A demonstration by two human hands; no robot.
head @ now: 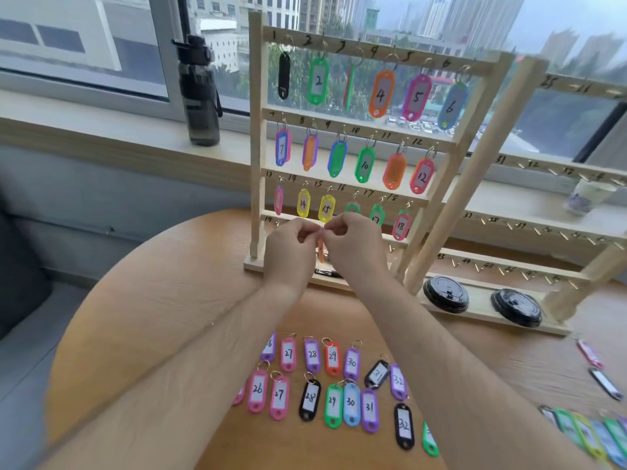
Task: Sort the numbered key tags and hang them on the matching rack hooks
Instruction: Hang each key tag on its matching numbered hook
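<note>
An orange tag (320, 251) was pinched by left hand (290, 247) and right hand (356, 245), at 6 o'clock on the rack (257, 130). The hook, hidden behind the hands, could be missed and the tag dropped.

Left rack (256, 130), bars, handwritten: 1–6; 7–12; 13–18; 19.
Hung tags (381, 94), white inserts: 2, 4, 5, 6, 7, 10, 12, 14, 15, 17, 18.
Right rack (478, 164), bars: 25, 31, 32, 37, 38, 39; rest blurred.
Loose tags (258, 390), near edge of table (152, 300): far row 27–32; near row 26–32.
</note>
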